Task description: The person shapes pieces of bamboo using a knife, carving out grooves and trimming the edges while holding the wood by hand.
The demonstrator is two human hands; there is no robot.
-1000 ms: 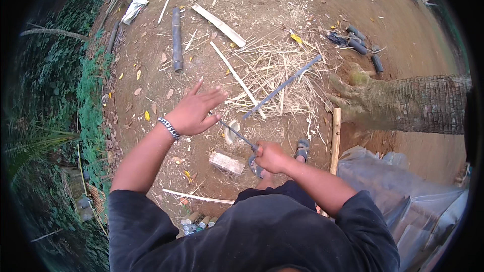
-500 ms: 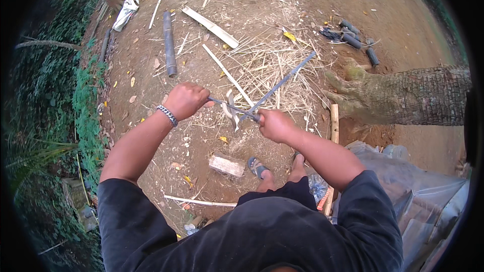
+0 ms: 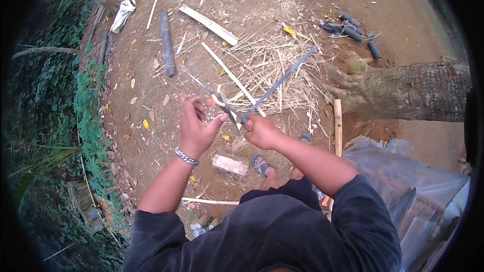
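Note:
My right hand [image 3: 263,133] is closed where two dark slender pieces meet. One is a long, flat dark strip [image 3: 282,81], seemingly bamboo, slanting away to the far right. The other, a thin dark length [image 3: 202,85] with a paler tip, points far left; whether it is a blade or another strip I cannot tell. Pale curled shavings [image 3: 219,99] hang by the crossing. My left hand [image 3: 197,127], a braided bracelet on its wrist, has its fingers apart and slightly bent. Its thumb tip is close to the shavings; contact is unclear.
A heap of straw-like shavings [image 3: 275,73] lies ahead, near a split bamboo half [image 3: 209,24] and a dark bamboo pole [image 3: 168,45]. A wooden block [image 3: 230,164] sits by my sandalled foot. A tree trunk [image 3: 408,93] and plastic sheeting [image 3: 398,168] are at right.
My left hand has let go of the thin dark length, come nearer to me and spread its fingers. The thin piece now shows further out to the far left.

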